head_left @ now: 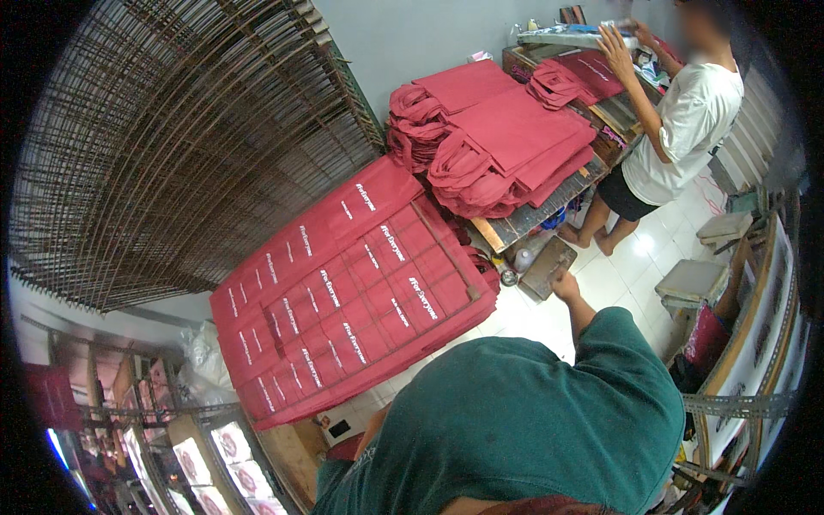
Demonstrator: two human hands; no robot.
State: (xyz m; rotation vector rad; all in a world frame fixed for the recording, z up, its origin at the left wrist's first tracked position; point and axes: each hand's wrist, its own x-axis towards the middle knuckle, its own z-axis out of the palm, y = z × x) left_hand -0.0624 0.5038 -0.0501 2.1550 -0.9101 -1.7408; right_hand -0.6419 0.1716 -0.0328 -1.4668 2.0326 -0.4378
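My right hand (pixel 564 286) is at the lower right edge of a brown board-like block (pixel 549 269) near the floor. Its fingers look curled, and whether they grip the block or something small is too indistinct to tell. Only a sliver of my left arm (pixel 374 427) shows beside my green shirt; that hand is hidden. In front of me, flat red fabric bags (pixel 283 322) with white print lie in overlapping rows, partly under a wire rack shelf (pixel 403 275). Beyond them, folded red tote bags (pixel 524 137) with handles are piled on a dark table (pixel 549 197).
Raised wire rack shelves (pixel 189 129) fill the upper left. A person in a white shirt (pixel 687 120) stands at a work table (pixel 566 39) at the far right, both hands raised over it. Framed panels (pixel 755 335) lean at right; a bottle (pixel 523 258) stands near the block.
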